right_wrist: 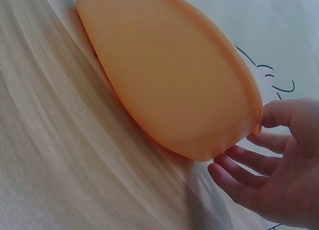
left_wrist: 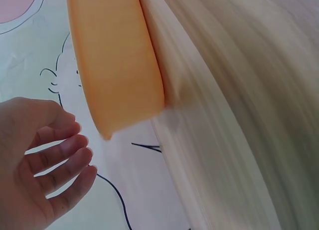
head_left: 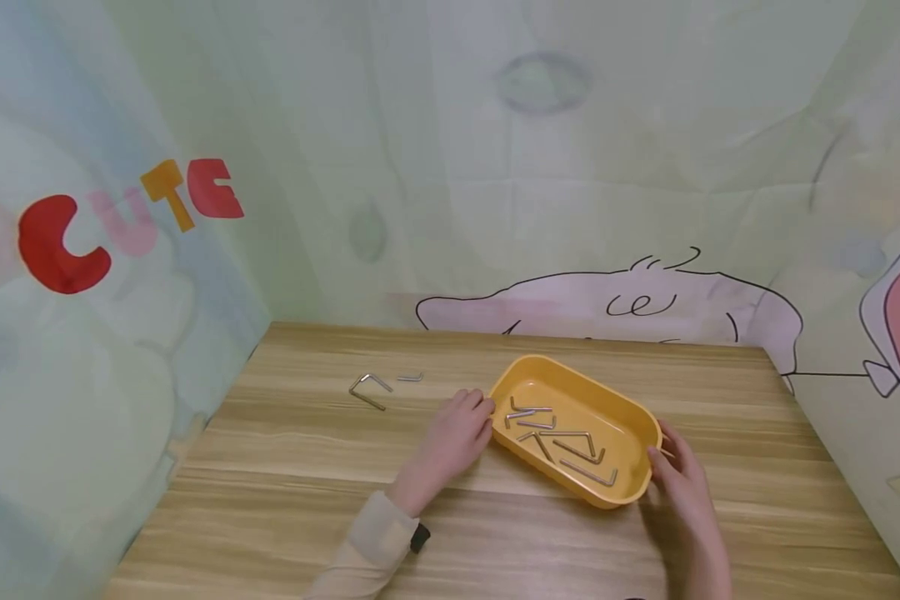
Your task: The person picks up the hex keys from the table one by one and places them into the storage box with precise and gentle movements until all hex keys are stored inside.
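An orange plastic tray (head_left: 615, 417) with rounded corners sits at an angle on the wooden table, holding several metal hex keys (head_left: 588, 472). At its right end my right hand (head_left: 682, 479) grips the rim, thumb on top and fingers below the outer wall. The right wrist view shows that hand (right_wrist: 279, 165) at the end of the tray (right_wrist: 174, 75). My left hand (head_left: 456, 429) is at the tray's left end, fingertips right by the rim. In the left wrist view the left hand (left_wrist: 45, 160) has loosely bent fingers, with a gap to the tray (left_wrist: 117, 65).
Left of the tray, two larger hex keys (head_left: 367, 402) lie with their ends together on the table (head_left: 292, 467), and a small hex key (head_left: 411, 378) lies near them. A printed cloth backdrop (head_left: 450, 208) rises behind the table and along both sides.
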The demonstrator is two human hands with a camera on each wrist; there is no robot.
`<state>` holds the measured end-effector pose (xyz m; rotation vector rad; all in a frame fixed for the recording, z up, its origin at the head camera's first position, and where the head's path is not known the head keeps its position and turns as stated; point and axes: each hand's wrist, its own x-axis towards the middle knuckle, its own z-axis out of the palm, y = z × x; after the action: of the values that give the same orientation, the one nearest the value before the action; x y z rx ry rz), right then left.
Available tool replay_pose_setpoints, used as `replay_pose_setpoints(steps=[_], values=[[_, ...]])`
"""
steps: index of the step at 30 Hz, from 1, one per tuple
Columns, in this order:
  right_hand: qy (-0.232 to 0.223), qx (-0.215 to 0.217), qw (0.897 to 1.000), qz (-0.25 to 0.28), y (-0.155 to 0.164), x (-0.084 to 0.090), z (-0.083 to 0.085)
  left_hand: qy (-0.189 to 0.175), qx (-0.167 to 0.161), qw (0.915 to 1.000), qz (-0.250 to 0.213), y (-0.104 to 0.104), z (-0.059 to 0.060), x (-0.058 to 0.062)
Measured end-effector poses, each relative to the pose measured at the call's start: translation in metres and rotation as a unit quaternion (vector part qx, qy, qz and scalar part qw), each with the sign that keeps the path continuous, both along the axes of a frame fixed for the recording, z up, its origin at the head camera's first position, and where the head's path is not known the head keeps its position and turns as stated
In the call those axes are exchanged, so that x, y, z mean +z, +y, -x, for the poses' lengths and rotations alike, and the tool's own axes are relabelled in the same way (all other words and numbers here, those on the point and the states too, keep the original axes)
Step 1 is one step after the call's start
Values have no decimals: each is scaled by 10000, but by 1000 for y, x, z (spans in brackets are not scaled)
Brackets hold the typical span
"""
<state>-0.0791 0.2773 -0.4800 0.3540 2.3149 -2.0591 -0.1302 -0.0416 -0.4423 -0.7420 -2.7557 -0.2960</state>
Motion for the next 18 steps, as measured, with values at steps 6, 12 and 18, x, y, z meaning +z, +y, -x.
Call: replay_pose_setpoints(steps=[6, 12, 18], values=[[95, 60, 9997, -196, 1, 0, 0, 114, 92, 9999, -66, -17, 2, -3], [-40, 13, 10000, 28, -1, 2, 0, 277, 200, 9994, 43, -42, 7, -9], [-128, -28, 9993, 362, -1, 1, -2, 505, 302, 9982, 148, -73, 12, -16]])
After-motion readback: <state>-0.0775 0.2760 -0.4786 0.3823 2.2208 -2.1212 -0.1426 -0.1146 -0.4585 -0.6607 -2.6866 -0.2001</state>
